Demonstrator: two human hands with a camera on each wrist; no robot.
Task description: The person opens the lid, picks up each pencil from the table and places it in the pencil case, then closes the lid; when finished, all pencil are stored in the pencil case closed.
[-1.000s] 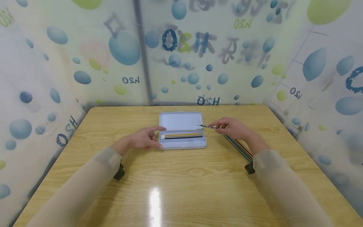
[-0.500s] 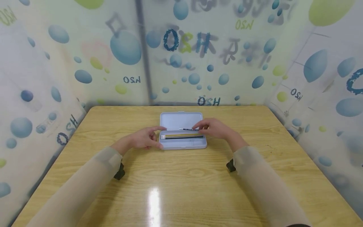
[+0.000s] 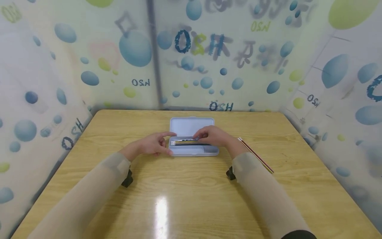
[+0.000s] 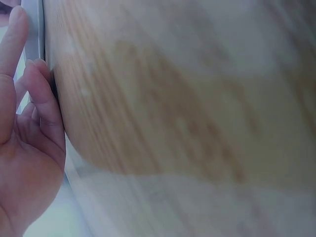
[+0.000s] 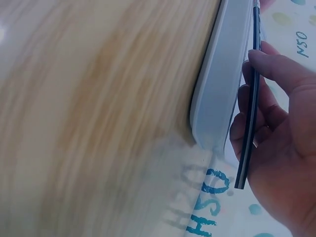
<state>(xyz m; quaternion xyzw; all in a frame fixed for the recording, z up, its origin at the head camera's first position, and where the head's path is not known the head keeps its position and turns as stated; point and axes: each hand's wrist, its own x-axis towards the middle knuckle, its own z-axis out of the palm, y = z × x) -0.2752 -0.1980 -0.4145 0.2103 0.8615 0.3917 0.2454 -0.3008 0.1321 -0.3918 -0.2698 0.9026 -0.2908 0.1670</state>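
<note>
An open light-blue pencil case (image 3: 185,151) lies at the middle of the table, its lid folded back. Several pencils (image 3: 179,143), yellow and dark, lie side by side in its rear compartment. At the case's left end, my left hand (image 3: 151,144) holds it with forefinger near the hinge and thumb at the front corner; other fingers are curled. Over the case's right half, my right hand (image 3: 216,136) pinches a dark pencil (image 5: 252,113) between thumb and fingers. That pencil lies lengthwise above the rear compartment, close over the others. The front compartments show no pencils.
Loose pencils (image 3: 255,154), one red-striped, lie slanting on the wooden table (image 3: 191,199) beside my right forearm, which partly covers the pile. Patterned curtains (image 3: 191,73) hang behind and along both sides of the table.
My right hand has moved left from the loose pencils to over the pencil case, bringing the dark pencil. The left hand stays at the case's left end.
</note>
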